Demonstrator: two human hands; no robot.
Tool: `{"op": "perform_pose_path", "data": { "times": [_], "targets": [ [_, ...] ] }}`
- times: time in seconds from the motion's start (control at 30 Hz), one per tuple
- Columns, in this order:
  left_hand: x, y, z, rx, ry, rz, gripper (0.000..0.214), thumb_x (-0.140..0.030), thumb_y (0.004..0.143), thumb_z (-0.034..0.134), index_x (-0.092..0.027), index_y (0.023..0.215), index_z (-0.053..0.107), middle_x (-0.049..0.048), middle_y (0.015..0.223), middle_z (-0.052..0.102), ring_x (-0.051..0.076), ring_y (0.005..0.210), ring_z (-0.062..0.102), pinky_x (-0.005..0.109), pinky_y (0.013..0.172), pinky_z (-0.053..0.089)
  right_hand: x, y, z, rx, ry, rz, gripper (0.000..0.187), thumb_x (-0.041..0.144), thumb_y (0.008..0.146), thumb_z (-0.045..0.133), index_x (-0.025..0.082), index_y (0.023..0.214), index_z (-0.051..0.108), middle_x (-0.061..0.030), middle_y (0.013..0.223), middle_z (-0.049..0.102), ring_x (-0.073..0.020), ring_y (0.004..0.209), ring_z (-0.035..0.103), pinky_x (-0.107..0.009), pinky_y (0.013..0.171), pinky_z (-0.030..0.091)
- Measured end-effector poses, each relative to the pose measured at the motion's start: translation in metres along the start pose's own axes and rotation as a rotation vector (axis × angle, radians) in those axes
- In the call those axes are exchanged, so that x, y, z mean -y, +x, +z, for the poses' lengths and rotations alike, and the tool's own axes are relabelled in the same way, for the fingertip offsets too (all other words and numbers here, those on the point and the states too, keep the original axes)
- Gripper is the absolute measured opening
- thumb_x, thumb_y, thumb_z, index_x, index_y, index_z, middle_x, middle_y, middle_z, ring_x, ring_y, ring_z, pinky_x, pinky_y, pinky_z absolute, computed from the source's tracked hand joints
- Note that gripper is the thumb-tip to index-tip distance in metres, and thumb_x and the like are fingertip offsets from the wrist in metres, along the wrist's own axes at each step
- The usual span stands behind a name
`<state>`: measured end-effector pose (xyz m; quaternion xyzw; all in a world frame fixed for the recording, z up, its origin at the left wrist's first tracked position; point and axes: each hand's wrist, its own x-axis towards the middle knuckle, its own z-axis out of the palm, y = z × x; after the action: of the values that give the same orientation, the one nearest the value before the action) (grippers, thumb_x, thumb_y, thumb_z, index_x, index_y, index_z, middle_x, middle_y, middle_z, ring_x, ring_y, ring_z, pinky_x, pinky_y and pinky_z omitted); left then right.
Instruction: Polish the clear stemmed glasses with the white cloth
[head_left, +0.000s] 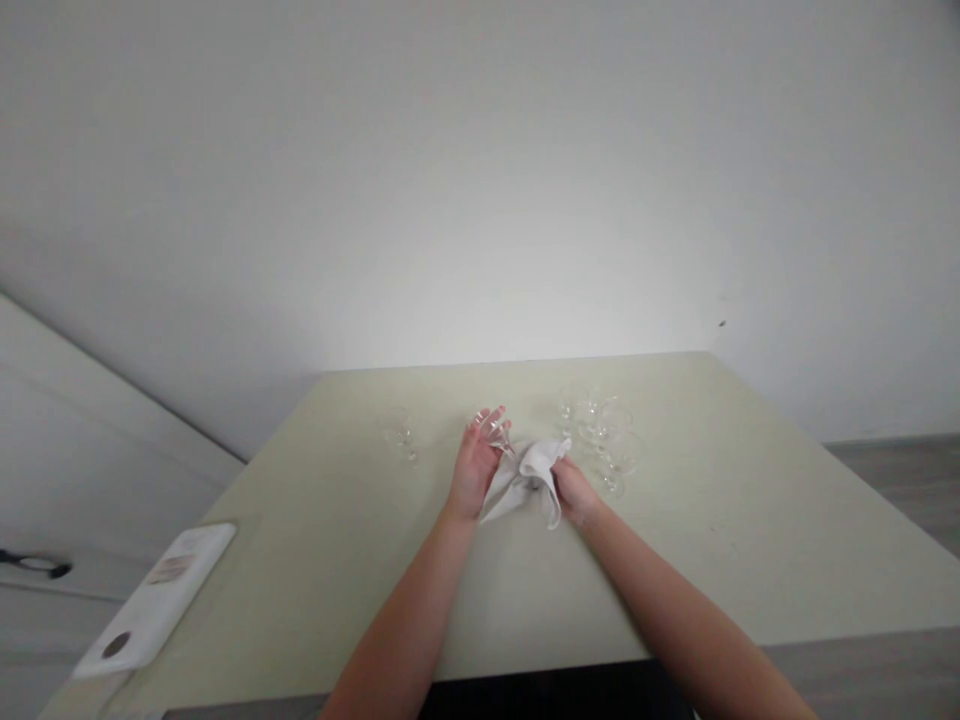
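Small clear glass (495, 430) is held in the left hand (474, 470), fingers loosely curled round it, mid-table toward the far edge. White cloth (525, 475) is gripped in the closed right hand (576, 492), touching the glass. Cluster of glasses (604, 435) is stood just right of the hands, single glass (401, 438) apart on the left. White board (161, 595) is laid at the table's (750, 540) near-left edge.

The pale table (750, 540) carries a lone clear glass (400, 437) far left, a cluster of glasses (604, 435) far right, and a white board (161, 595) at the near-left corner.
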<state>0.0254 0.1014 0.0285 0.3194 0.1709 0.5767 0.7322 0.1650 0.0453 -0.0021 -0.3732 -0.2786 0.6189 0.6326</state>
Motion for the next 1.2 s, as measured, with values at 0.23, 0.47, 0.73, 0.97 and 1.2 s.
{"op": "perform_pose_path", "data": {
  "times": [0.23, 0.47, 0.73, 0.97, 1.2],
  "targets": [
    [-0.001, 0.003, -0.002, 0.031, 0.276, 0.179, 0.052, -0.029, 0.070, 0.079, -0.027, 0.115, 0.054, 0.0075, 0.132, 0.058, 0.018, 0.102, 0.063, 0.031, 0.083, 0.050, -0.008, 0.005, -0.004, 0.009, -0.012, 0.087, 0.043, 0.044, 0.065, 0.079, 0.016, 0.095, 0.066, -0.0034, 0.088, 0.073, -0.0173, 0.078, 0.066, -0.029, 0.076, 0.050],
    [0.001, -0.005, 0.010, 0.066, 0.491, 0.238, 0.060, -0.029, 0.066, 0.081, -0.028, 0.118, 0.052, 0.0105, 0.133, 0.056, 0.021, 0.110, 0.060, 0.033, 0.087, 0.050, -0.006, -0.001, -0.013, 0.020, -0.251, 0.116, 0.041, 0.042, 0.061, 0.079, 0.012, 0.085, 0.065, -0.0045, 0.075, 0.071, -0.0172, 0.066, 0.064, -0.030, 0.067, 0.049],
    [0.010, -0.002, 0.003, 0.128, 0.454, 0.171, 0.060, -0.027, 0.065, 0.082, -0.028, 0.116, 0.051, 0.0099, 0.132, 0.056, 0.023, 0.112, 0.059, 0.038, 0.090, 0.049, 0.004, -0.021, -0.006, 0.991, -0.731, 0.407, 0.026, 0.034, 0.068, 0.076, 0.011, 0.078, 0.069, 0.0034, 0.064, 0.062, -0.0092, 0.057, 0.052, -0.020, 0.057, 0.043],
    [0.042, -0.008, 0.005, 0.221, 0.690, 0.052, 0.062, -0.030, 0.063, 0.082, -0.027, 0.119, 0.054, 0.0100, 0.131, 0.053, 0.023, 0.112, 0.055, 0.034, 0.083, 0.050, -0.001, -0.017, -0.009, 0.970, -0.787, 0.325, 0.023, 0.034, 0.071, 0.073, 0.013, 0.077, 0.067, 0.0036, 0.066, 0.061, -0.0092, 0.061, 0.052, -0.020, 0.061, 0.043],
    [0.047, 0.000, -0.016, 0.443, 1.191, 0.155, 0.022, -0.040, 0.066, 0.078, -0.023, 0.073, 0.066, 0.0040, 0.082, 0.063, 0.021, 0.086, 0.057, 0.037, 0.086, 0.044, 0.005, -0.019, -0.005, 1.011, -0.860, 0.246, 0.019, 0.033, 0.072, 0.070, 0.014, 0.073, 0.066, 0.0052, 0.064, 0.058, -0.0094, 0.059, 0.049, -0.021, 0.058, 0.040]
  ]
}}
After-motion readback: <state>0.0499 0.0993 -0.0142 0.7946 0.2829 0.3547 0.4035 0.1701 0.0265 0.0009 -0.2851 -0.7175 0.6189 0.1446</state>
